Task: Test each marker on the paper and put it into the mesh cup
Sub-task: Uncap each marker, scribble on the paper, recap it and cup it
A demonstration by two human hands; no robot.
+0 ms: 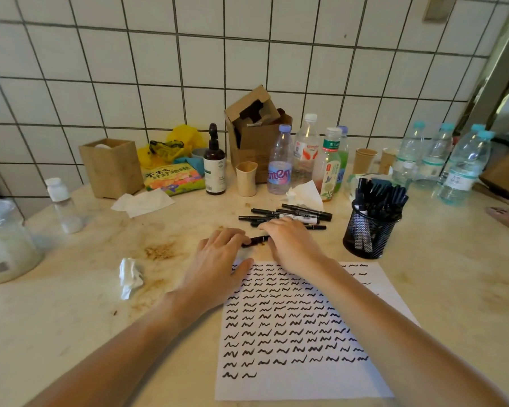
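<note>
At two o'clock of the paper stands the mesh cup; loose markers lie at twelve — both hands, left hand and right hand, grip one marker between them.

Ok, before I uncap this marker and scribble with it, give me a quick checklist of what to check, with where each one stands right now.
1. Marker held at both ends: ok, left hand and right hand both grip it, just above the paper's top edge.
2. Cap off: cannot tell, fingers hide the ends.
3. Blank space on the paper: ok, the bottom row has only two squiggles.
4. Room in the mesh cup: cannot tell, it looks packed with markers.
5. Untested markers within reach: ok, a pile lies just behind the hands.
</note>
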